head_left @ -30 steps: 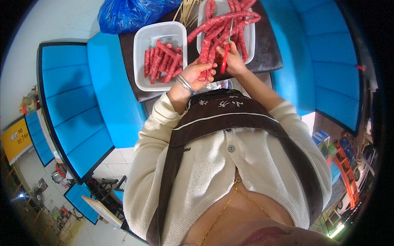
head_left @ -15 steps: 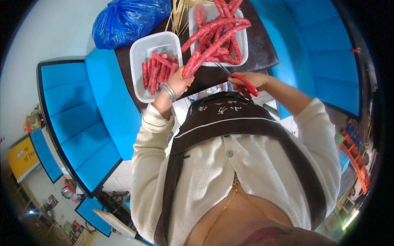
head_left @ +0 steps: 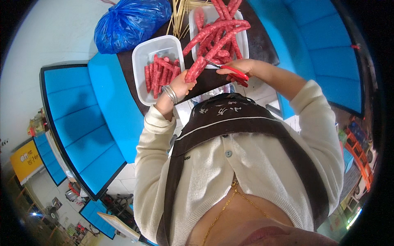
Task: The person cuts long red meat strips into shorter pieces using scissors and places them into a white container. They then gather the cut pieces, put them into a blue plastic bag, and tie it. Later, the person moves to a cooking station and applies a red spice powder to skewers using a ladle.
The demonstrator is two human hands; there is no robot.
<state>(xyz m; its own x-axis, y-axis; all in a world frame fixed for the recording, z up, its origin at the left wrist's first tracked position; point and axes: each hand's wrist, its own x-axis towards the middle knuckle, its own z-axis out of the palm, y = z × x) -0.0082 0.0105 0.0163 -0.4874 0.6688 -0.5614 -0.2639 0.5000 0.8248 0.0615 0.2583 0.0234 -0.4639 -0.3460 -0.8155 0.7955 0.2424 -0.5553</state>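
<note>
Sausage string (head_left: 213,45) end hidden under left hand (head_left: 182,84).

Cream cardigan (head_left: 246,164) — brown apron (head_left: 230,119); silver bangles (head_left: 169,94).

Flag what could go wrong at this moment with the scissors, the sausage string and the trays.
1. The red-handled scissors in the right hand have their blades at the sausage string close to the left hand gripping it; a slip might nick the fingers.
2. The string hangs in the air between the right tray and the hand; a cut piece may drop onto the dark table instead of the left tray.
</note>
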